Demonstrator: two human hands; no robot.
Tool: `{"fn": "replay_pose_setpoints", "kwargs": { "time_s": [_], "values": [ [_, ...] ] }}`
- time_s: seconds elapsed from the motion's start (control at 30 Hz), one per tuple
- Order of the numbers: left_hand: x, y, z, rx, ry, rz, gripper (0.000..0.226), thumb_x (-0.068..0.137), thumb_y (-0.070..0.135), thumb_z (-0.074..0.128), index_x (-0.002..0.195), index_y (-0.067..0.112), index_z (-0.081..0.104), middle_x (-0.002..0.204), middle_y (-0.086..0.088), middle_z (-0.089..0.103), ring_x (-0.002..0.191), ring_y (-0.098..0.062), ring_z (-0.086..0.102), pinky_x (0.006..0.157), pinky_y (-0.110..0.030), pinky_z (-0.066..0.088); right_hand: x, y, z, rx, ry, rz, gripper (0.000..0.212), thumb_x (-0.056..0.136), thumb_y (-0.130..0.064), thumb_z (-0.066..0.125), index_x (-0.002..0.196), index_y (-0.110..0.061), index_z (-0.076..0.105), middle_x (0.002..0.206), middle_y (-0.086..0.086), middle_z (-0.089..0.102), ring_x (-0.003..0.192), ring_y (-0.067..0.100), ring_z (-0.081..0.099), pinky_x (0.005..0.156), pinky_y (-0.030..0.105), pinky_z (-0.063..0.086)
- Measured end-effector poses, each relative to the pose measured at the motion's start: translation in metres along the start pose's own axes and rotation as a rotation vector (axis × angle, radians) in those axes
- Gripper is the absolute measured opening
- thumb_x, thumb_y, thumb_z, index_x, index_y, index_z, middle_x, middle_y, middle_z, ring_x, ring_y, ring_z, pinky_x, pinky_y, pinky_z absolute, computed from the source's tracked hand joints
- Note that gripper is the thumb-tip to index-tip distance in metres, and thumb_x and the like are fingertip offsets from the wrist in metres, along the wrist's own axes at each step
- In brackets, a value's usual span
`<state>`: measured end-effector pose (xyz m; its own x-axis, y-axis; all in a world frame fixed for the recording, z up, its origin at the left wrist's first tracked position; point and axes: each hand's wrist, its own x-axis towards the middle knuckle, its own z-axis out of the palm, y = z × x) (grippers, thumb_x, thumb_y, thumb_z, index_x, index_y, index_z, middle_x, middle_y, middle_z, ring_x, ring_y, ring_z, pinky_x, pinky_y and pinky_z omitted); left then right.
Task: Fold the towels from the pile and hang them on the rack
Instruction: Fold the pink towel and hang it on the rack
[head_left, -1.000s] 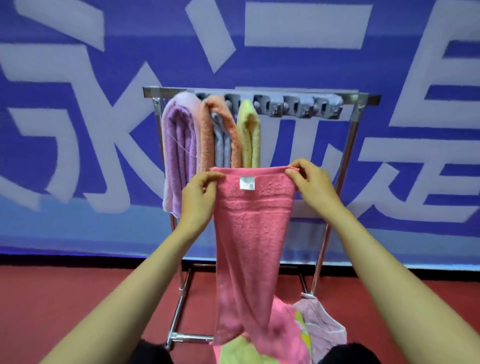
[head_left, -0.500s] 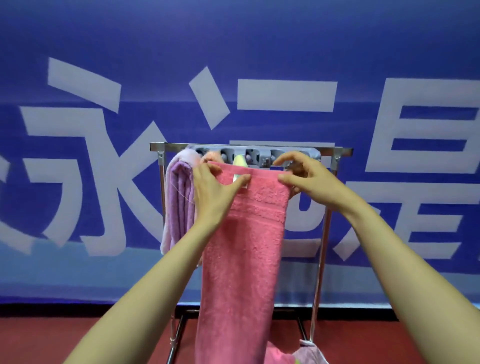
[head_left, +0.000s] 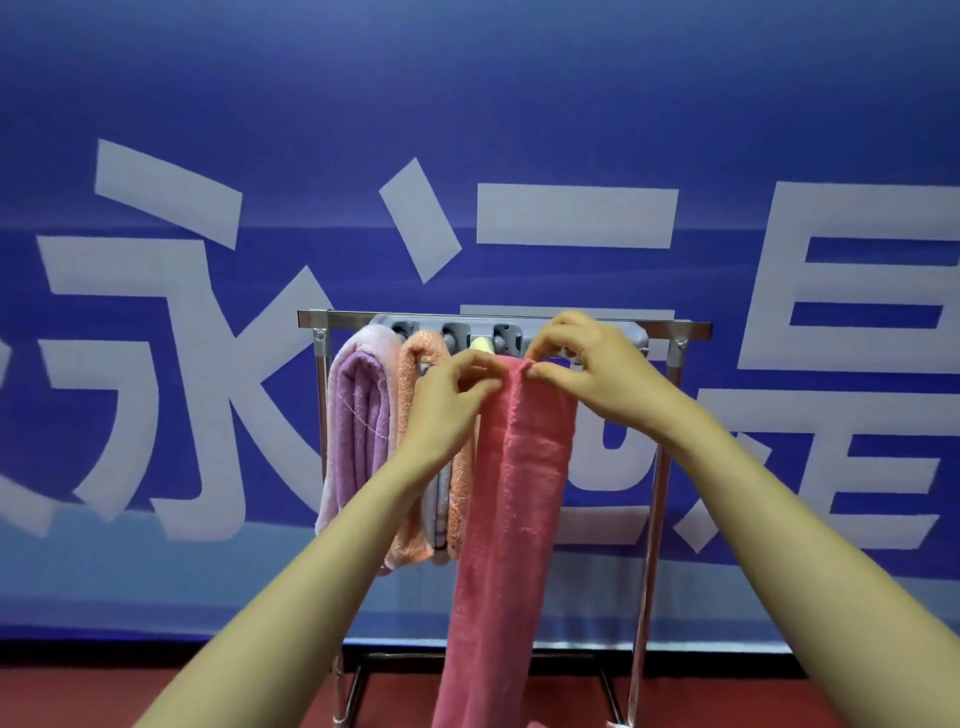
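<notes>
The head view shows the hanging step for one towel. At the left end of the rack (head_left: 353, 314), a purple towel (head_left: 358, 426) is draped over the rail in a narrow folded band. Just beside it, an orange towel (head_left: 413, 374) is wrapped around a pale striped towel (head_left: 440, 509). Only the top of a yellow towel (head_left: 483, 344) is seen next, above the left hand. These pieces are packed closely, apparently so that the right part of the rail is left free.

The left hand (head_left: 447, 410) is closed in a pinch on the left top corner of the pink towel (head_left: 514, 519), thumb against curled fingers. The pink towel is folded lengthwise into a slim strip and is held in the air at rail height. It hangs straight down in front of the rack, and its lower end is cut off by the frame. The right hand (head_left: 597, 379) is likewise closed in a pinch on the right top corner. The two corners are brought close together, which keeps the fold narrow enough for the next free place on the grey holder strip (head_left: 460, 332).

Whether the top edge is caught on a holder cannot be told, since that spot is covered by the fingers. The right post (head_left: 652, 519) is bare.
</notes>
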<state>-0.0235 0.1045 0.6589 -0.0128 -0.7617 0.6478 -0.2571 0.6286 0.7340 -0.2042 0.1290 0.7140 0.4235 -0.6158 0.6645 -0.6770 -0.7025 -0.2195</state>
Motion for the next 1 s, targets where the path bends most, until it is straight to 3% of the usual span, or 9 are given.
{"fn": "replay_pose_setpoints", "kwargs": {
  "time_s": [0.07, 0.17, 0.4, 0.57, 0.67, 0.8, 0.9, 0.93, 1.0],
  "values": [
    [-0.001, 0.003, -0.002, -0.161, -0.011, -0.059, 0.019, 0.087, 0.001, 0.065, 0.083, 0.017, 0.057, 0.078, 0.001, 0.070, 0.073, -0.009, 0.065, 0.068, -0.027, 0.053, 0.006, -0.002, 0.006, 0.005, 0.001, 0.021, 0.010, 0.089, -0.025, 0.066, 0.093, -0.016, 0.069, 0.091, -0.009, 0.062, 0.088, 0.008, 0.057, 0.083, 0.033, 0.049],
    [-0.003, 0.004, -0.002, -0.257, -0.033, -0.085, 0.022, 0.088, 0.003, 0.065, 0.086, 0.013, 0.046, 0.061, 0.004, 0.063, 0.061, -0.009, 0.063, 0.060, -0.024, 0.054, 0.012, -0.004, 0.013, -0.012, 0.002, 0.020, 0.010, 0.088, -0.025, 0.067, 0.092, -0.016, 0.070, 0.087, -0.011, 0.063, 0.086, 0.009, 0.059, 0.084, 0.036, 0.050],
    [-0.006, 0.001, 0.001, -0.273, -0.073, -0.094, 0.019, 0.092, 0.003, 0.059, 0.088, 0.014, 0.044, 0.069, 0.002, 0.066, 0.072, -0.014, 0.067, 0.070, -0.033, 0.056, 0.016, 0.002, 0.020, -0.021, 0.027, 0.043, 0.011, 0.084, -0.026, 0.071, 0.090, -0.016, 0.071, 0.084, -0.009, 0.065, 0.083, 0.009, 0.061, 0.081, 0.035, 0.052],
    [-0.011, -0.005, 0.007, -0.241, -0.083, -0.072, 0.028, 0.085, 0.006, 0.069, 0.090, 0.018, 0.045, 0.072, 0.009, 0.066, 0.078, -0.007, 0.067, 0.075, -0.027, 0.056, 0.014, 0.009, 0.022, 0.036, 0.055, 0.063, 0.008, 0.081, -0.027, 0.074, 0.084, -0.020, 0.072, 0.079, -0.012, 0.066, 0.080, 0.005, 0.061, 0.080, 0.035, 0.053],
    [-0.010, -0.008, 0.012, -0.215, -0.010, -0.082, 0.030, 0.086, 0.003, 0.068, 0.086, 0.018, 0.042, 0.080, 0.002, 0.070, 0.086, -0.013, 0.069, 0.080, -0.031, 0.056, 0.011, 0.011, 0.025, 0.051, 0.059, 0.061, 0.012, 0.082, -0.030, 0.073, 0.089, -0.020, 0.072, 0.085, -0.012, 0.066, 0.085, 0.004, 0.059, 0.081, 0.029, 0.050],
    [-0.004, -0.015, 0.009, -0.326, 0.038, -0.138, 0.031, 0.088, -0.006, 0.060, 0.084, 0.016, 0.040, 0.086, -0.019, 0.062, 0.086, -0.032, 0.064, 0.082, -0.047, 0.053, -0.004, 0.025, 0.023, 0.176, 0.024, 0.243, 0.043, 0.080, -0.043, 0.073, 0.114, -0.023, 0.058, 0.104, -0.017, 0.058, 0.095, -0.003, 0.055, 0.076, 0.011, 0.041],
    [-0.002, -0.021, 0.003, -0.354, 0.035, -0.153, 0.030, 0.089, -0.007, 0.059, 0.084, 0.015, 0.039, 0.081, -0.015, 0.058, 0.080, -0.026, 0.061, 0.078, -0.044, 0.053, -0.020, 0.039, 0.024, 0.360, -0.095, 0.356, 0.021, 0.087, -0.034, 0.068, 0.099, -0.018, 0.065, 0.087, -0.011, 0.067, 0.077, -0.003, 0.061, 0.058, 0.006, 0.041],
    [-0.001, -0.022, 0.002, -0.342, 0.019, -0.148, 0.029, 0.089, -0.006, 0.059, 0.084, 0.015, 0.039, 0.078, -0.011, 0.059, 0.077, -0.023, 0.062, 0.073, -0.038, 0.055, -0.023, 0.042, 0.026, 0.419, -0.072, 0.367, 0.016, 0.089, -0.030, 0.065, 0.096, -0.016, 0.066, 0.084, -0.006, 0.069, 0.077, 0.001, 0.064, 0.058, 0.007, 0.043],
    [-0.002, -0.023, 0.002, -0.313, -0.008, -0.126, 0.027, 0.089, -0.004, 0.059, 0.084, 0.015, 0.040, 0.074, -0.004, 0.061, 0.072, -0.016, 0.062, 0.067, -0.029, 0.051, -0.024, 0.049, 0.029, 0.526, 0.002, 0.392, 0.015, 0.092, -0.025, 0.062, 0.098, -0.012, 0.067, 0.091, 0.003, 0.071, 0.090, 0.017, 0.067, 0.076, 0.018, 0.053]
  ]
}}
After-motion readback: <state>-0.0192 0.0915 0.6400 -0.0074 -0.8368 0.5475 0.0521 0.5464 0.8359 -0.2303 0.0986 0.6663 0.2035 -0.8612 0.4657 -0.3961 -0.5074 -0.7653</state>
